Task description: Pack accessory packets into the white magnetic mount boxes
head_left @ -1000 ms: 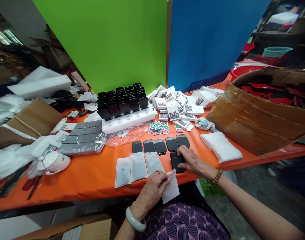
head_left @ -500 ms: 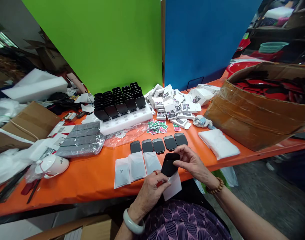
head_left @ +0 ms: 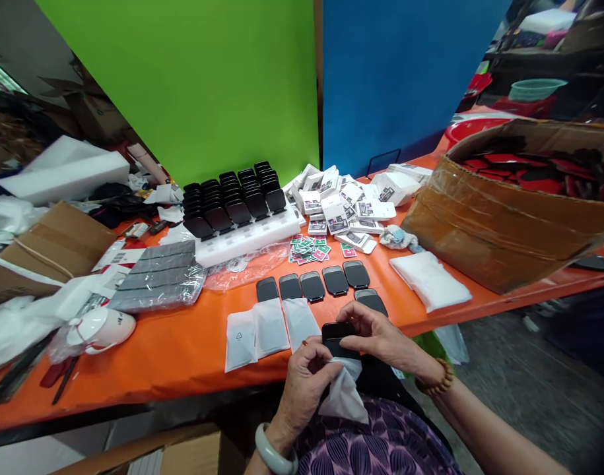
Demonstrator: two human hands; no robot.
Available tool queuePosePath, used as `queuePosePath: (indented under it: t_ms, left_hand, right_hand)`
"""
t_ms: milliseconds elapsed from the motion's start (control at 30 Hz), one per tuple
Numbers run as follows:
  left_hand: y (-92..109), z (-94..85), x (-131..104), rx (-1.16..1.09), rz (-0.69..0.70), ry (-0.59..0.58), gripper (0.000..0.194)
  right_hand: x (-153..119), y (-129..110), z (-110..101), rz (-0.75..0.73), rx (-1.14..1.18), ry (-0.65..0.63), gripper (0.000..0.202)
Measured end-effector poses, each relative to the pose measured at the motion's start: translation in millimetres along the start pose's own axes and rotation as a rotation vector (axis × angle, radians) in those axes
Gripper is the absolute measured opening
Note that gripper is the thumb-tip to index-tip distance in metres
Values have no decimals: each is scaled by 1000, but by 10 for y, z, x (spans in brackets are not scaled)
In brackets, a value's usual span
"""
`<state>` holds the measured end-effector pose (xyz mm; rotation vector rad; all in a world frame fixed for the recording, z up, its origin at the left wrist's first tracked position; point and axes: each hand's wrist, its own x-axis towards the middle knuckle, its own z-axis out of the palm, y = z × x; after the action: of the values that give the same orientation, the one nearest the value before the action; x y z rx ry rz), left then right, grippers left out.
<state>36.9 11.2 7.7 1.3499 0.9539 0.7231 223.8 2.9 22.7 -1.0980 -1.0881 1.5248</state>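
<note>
My right hand pinches a flat black rounded piece by its upper right side, just past the table's front edge. My left hand grips a thin white pouch at its mouth. The black piece's lower end is covered by the pouch's mouth, and the pouch hangs creased below. Beyond my hands, several similar black pieces lie in a row, with one more close to my right hand. Several white pouches lie flat left of my hands, one bearing a small triangular mark.
Upright black pieces stand in a white foam tray. Behind lie piled white boxes and small coloured cards. A cardboard box sits right, near a white stack. A white mug stands left.
The black piece has gone down into the pouch's mouth, and the pouch has crumpled. My right hand has lowered, uncovering another black piece on the table. The view has shifted slightly.
</note>
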Motion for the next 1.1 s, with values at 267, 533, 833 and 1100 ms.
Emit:
queuePosePath:
  t_ms: [267, 533, 833, 1100]
  left_hand:
    - [112, -26, 29, -86, -11, 155, 24]
    - [164, -2, 34, -60, 80, 170, 20]
    - [212, -73, 28, 113, 168, 14, 15]
    - [366, -75, 53, 92, 206, -48, 16]
  right_hand:
    - [-291, 85, -7, -126, -201, 178, 22]
    - [-310, 137, 91, -142, -170, 146, 28]
    - [-277, 20, -10, -185, -134, 113, 29]
    - [-311, -73, -27, -207, -133, 101, 20]
